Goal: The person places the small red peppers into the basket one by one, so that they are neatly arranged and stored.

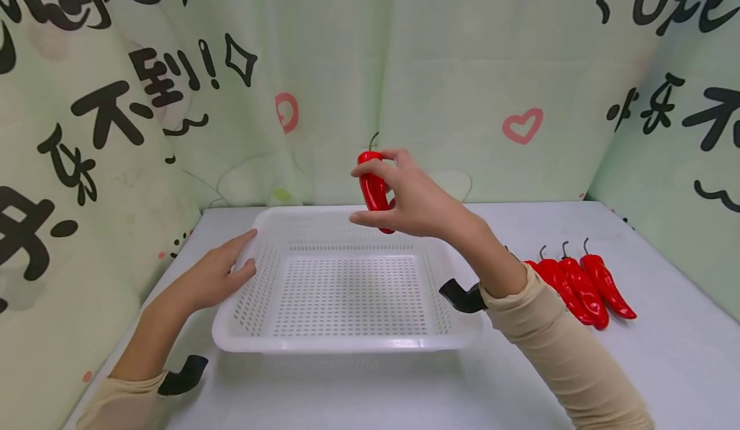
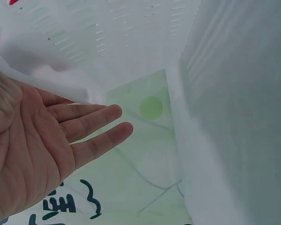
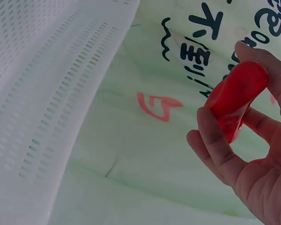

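A glossy red chili pepper (image 1: pixel 372 186) with a thin green stem stands nearly upright in my right hand (image 1: pixel 413 195), above the far rim of a white perforated basket (image 1: pixel 347 344). The right wrist view shows the pepper (image 3: pixel 239 91) held between thumb and curled fingers, its blunt end toward the camera. My left hand (image 1: pixel 216 276) is at the basket's left rim, fingers extended against it or just beside it. In the left wrist view that hand (image 2: pixel 51 126) has straight fingers and holds nothing. No pepper lies inside the basket.
Several red peppers (image 1: pixel 584 288) lie side by side on the white table (image 1: pixel 665 353) to the right, partly hidden by my right forearm. A pale green curtain (image 1: pixel 462 83) with black lettering and a pink heart surrounds the table's back and sides.
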Action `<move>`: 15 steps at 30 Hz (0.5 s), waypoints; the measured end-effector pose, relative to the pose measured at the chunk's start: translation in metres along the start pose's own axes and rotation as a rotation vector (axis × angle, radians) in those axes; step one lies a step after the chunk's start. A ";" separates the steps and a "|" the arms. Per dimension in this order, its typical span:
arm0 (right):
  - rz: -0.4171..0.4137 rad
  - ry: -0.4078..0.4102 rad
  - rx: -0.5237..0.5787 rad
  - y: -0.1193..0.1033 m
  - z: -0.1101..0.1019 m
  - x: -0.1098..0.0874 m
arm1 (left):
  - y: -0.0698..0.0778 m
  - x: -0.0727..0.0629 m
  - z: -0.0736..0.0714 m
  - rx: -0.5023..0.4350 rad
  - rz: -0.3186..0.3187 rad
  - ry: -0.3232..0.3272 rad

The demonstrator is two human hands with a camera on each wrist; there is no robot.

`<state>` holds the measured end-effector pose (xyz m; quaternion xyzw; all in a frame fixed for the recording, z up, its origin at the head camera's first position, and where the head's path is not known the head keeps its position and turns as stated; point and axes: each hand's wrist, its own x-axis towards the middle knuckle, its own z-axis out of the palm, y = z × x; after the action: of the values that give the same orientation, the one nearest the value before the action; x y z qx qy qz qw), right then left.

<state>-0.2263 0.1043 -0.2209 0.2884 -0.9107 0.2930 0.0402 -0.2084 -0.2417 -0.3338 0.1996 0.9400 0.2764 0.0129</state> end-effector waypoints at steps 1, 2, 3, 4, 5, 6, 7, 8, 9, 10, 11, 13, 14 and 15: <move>0.000 -0.003 0.004 -0.001 0.002 0.002 | 0.000 0.000 0.000 0.003 -0.001 0.002; -0.002 -0.005 0.002 -0.001 0.004 0.004 | 0.001 0.001 0.000 0.006 -0.001 0.005; -0.003 -0.008 0.004 -0.002 0.006 0.006 | 0.001 0.001 0.000 0.007 -0.001 0.006; -0.006 -0.011 0.003 -0.002 0.008 0.008 | 0.001 0.001 0.001 0.011 0.001 0.009; -0.008 -0.014 0.004 -0.002 0.010 0.009 | 0.001 0.001 0.001 0.013 0.001 0.011; -0.009 -0.016 0.006 -0.003 0.012 0.011 | 0.001 0.001 0.001 0.015 0.002 0.014; -0.010 -0.019 0.007 -0.003 0.013 0.013 | 0.000 0.001 0.001 0.016 0.003 0.016; -0.012 -0.020 0.007 -0.003 0.015 0.014 | 0.000 0.001 0.002 0.016 0.005 0.018; -0.013 -0.021 0.009 -0.002 0.017 0.016 | 0.000 0.001 0.002 0.017 0.006 0.020; -0.014 -0.022 0.008 -0.002 0.018 0.017 | 0.000 0.001 0.002 0.018 0.006 0.021; -0.013 -0.023 0.009 -0.003 0.019 0.019 | 0.000 0.001 0.002 0.016 0.005 0.020; -0.011 -0.026 0.010 -0.002 0.022 0.021 | 0.000 0.001 0.002 0.014 0.004 0.020; -0.010 -0.027 0.011 -0.002 0.023 0.022 | 0.000 0.001 0.002 0.015 0.004 0.020; -0.010 -0.027 0.012 -0.002 0.024 0.023 | 0.000 0.001 0.002 0.015 0.003 0.020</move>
<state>-0.2417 0.0777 -0.2342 0.2972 -0.9080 0.2942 0.0275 -0.2088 -0.2400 -0.3352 0.1983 0.9419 0.2713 0.0018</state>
